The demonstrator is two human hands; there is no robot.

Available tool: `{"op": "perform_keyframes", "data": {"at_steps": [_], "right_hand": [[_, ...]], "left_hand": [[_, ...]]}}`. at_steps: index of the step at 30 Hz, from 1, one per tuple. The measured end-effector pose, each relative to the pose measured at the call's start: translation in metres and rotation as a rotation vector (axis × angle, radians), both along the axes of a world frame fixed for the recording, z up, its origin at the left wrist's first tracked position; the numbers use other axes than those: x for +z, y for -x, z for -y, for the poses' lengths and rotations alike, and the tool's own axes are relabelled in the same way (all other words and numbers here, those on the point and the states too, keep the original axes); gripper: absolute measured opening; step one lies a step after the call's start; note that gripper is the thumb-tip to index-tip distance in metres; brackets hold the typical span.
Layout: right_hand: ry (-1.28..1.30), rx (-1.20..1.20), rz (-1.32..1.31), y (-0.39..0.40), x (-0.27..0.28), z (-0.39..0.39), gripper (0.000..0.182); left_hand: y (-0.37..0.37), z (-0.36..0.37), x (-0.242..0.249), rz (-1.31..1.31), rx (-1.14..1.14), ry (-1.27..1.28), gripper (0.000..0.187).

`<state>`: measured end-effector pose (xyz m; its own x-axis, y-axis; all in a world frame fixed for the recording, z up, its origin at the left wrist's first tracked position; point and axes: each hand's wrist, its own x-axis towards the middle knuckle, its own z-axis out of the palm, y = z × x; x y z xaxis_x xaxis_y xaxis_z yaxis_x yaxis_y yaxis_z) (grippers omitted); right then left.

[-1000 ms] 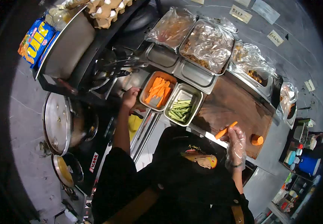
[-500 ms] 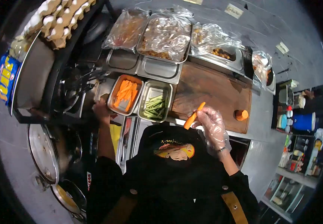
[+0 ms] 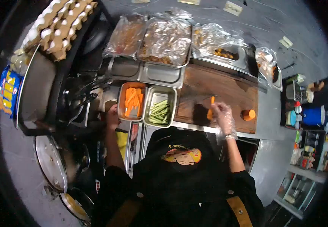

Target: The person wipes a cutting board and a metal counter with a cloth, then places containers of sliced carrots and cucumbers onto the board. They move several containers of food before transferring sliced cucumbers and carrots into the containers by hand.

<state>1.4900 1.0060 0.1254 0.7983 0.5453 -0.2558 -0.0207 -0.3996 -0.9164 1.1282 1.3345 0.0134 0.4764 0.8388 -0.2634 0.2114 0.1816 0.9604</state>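
Note:
A clear plastic glove covers my right hand (image 3: 223, 115), which pinches a slim carrot piece (image 3: 210, 108) over the wooden cutting board (image 3: 198, 85). Farther right on the board stands a thick carrot chunk (image 3: 249, 114). Bare and partly dark, my left hand (image 3: 112, 115) is beside the left edge of a metal tray of carrot sticks (image 3: 134, 101); its fingers are too dim to make out. Touching that tray on the right is a metal tray of green vegetable sticks (image 3: 159, 109).
Plastic-covered food trays (image 3: 166, 38) line the back, behind metal lids (image 3: 162, 74). Egg cartons (image 3: 59, 26) sit at upper left, above dark cookware. A large glass lid (image 3: 50, 162) is at lower left. Shelves with bottles and a blue container (image 3: 313, 115) stand at right.
My right hand has moved up and slightly right with the carrot piece, now held more upright over the board. The camera view has shifted a little.

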Motion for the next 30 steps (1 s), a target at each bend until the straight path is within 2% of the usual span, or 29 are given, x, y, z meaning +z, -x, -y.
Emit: {"op": "perform_keyframes", "data": {"at_steps": [1, 2, 3, 5, 9, 11, 12, 14, 17, 19, 21, 22, 23, 24, 25, 26, 28, 29, 30], "right_hand": [[0.091, 0.013, 0.092, -0.009, -0.015, 0.003, 0.022], [0.131, -0.008, 0.022, -0.009, -0.001, 0.000, 0.026], [0.173, -0.004, 0.070, -0.016, -0.019, 0.003, 0.026], [0.349, 0.081, 0.510, -0.031, -0.054, 0.014, 0.025], [0.362, -0.037, 0.493, -0.031, -0.050, 0.009, 0.025], [0.280, -0.056, 0.487, -0.025, -0.037, 0.006, 0.024], [0.313, -0.054, 0.545, -0.030, -0.051, 0.009, 0.024], [0.265, -0.067, 0.514, -0.025, -0.043, 0.004, 0.024], [0.220, -0.050, 0.476, -0.007, -0.032, -0.001, 0.027], [0.291, -0.011, 0.557, -0.002, -0.036, 0.000, 0.028], [0.089, 0.021, 0.479, 0.009, -0.030, -0.002, 0.028], [0.130, 0.021, 0.425, 0.015, -0.024, -0.003, 0.027], [0.129, 0.017, 0.424, 0.017, -0.025, -0.002, 0.027], [0.140, 0.065, 0.434, 0.020, -0.029, 0.000, 0.026], [0.150, 0.113, 0.444, 0.022, -0.033, 0.002, 0.026], [0.167, 0.150, 0.516, 0.022, -0.041, 0.005, 0.025], [0.142, 0.157, 0.458, 0.031, -0.028, 0.000, 0.025], [0.115, 0.178, 0.405, 0.035, -0.019, -0.002, 0.024], [0.155, 0.216, 0.483, 0.036, -0.012, -0.006, 0.021]], "left_hand": [[0.001, -0.005, -0.004, 0.040, 0.015, 0.043, 0.025], [-0.002, -0.003, 0.001, 0.002, -0.113, -0.310, 0.023], [-0.004, 0.001, 0.022, -0.295, -0.106, -0.355, 0.020], [-0.002, -0.001, 0.015, -0.413, 0.037, -0.659, 0.018], [-0.035, 0.016, 0.056, -0.439, 0.173, -0.553, 0.018], [-0.055, 0.027, 0.074, -0.485, 0.025, -0.777, 0.019], [-0.064, 0.032, 0.077, -0.488, 0.031, -0.774, 0.019], [-0.082, 0.038, 0.079, -0.756, -0.063, -0.808, 0.024], [-0.099, 0.035, 0.075, -0.865, -0.100, -0.722, 0.033], [-0.106, 0.037, 0.084, -0.890, -0.082, -0.772, 0.038], [-0.105, 0.035, 0.091, -0.958, 0.141, -1.015, 0.038], [-0.098, 0.028, 0.078, -1.054, 0.179, -0.899, 0.032], [-0.085, 0.017, 0.058, -1.053, 0.177, -0.903, 0.032], [-0.069, 0.004, 0.036, -0.929, 0.126, -0.734, 0.028], [-0.062, -0.002, 0.037, -0.803, 0.075, -0.568, 0.025], [-0.054, -0.008, 0.038, -0.801, 0.070, -0.576, 0.025], [-0.041, 0.000, 0.069, -0.542, 0.016, -0.257, 0.022], [-0.029, 0.002, 0.062, -0.549, 0.009, -0.252, 0.022], [-0.016, 0.002, 0.051, -0.413, 0.075, -0.383, 0.022]]}}
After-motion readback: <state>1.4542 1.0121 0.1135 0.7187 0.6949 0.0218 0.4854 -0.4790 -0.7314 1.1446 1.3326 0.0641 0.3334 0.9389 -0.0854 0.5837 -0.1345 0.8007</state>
